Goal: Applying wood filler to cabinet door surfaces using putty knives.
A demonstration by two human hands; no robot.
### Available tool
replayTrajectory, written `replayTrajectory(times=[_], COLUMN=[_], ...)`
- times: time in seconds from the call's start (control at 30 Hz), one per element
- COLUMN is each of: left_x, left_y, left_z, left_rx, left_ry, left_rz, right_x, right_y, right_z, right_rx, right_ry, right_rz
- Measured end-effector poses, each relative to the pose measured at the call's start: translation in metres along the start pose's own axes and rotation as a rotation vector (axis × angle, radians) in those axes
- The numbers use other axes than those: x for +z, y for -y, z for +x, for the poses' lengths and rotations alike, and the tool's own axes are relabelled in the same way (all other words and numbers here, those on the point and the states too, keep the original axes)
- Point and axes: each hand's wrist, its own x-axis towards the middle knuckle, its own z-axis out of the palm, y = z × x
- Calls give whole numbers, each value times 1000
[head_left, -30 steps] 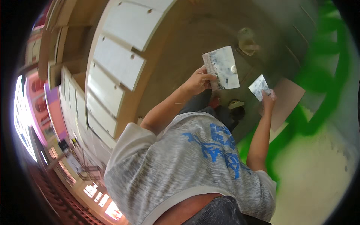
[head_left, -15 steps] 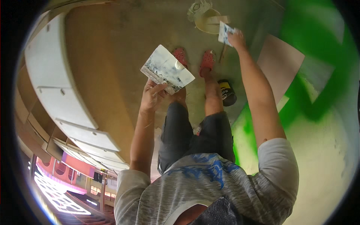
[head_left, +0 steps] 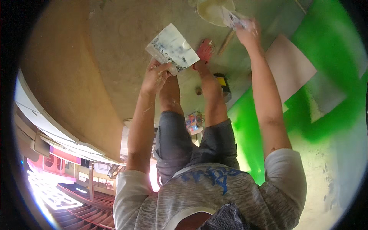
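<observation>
My left hand is closed on the lower edge of a wide, flat putty knife. Its pale blade flares outward, and grey-white smears run along the gripped side. Farther off to the right, my right hand grips a smaller putty knife, whose whitish blade is blurred by motion. That blade overlaps the right rim of a pale bucket at the top of the view. The bucket's far side is cut off by the frame.
A wooden stick lies below the bucket. A black and yellow can stands beside my leg, near my red clog. Along the right runs a green-sprayed wall with a pinkish panel. A curved white edge borders the left.
The view has shifted, so the bucket sits higher in it. One leg has stepped, and only one clog shows now. My right hand has swung its blade, tilting it. Both hands keep their hold.
</observation>
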Motion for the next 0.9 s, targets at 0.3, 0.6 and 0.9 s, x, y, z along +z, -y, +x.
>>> replayTrajectory(times=[0.3, 0.6, 0.9], left_x=[-53, -67, -52], left_y=[6, 3, -12], left_z=[57, 71, 52], left_rx=[-39, -133, -109], left_ry=[-124, -39, 151], left_rz=[298, 280, 179], right_x=[-95, -137, -122], right_y=[69, 111, 105], right_z=[-143, -200, -192], right_rx=[-10, -377, -285], right_ry=[-147, -178, -268], right_rz=[89, 96, 77])
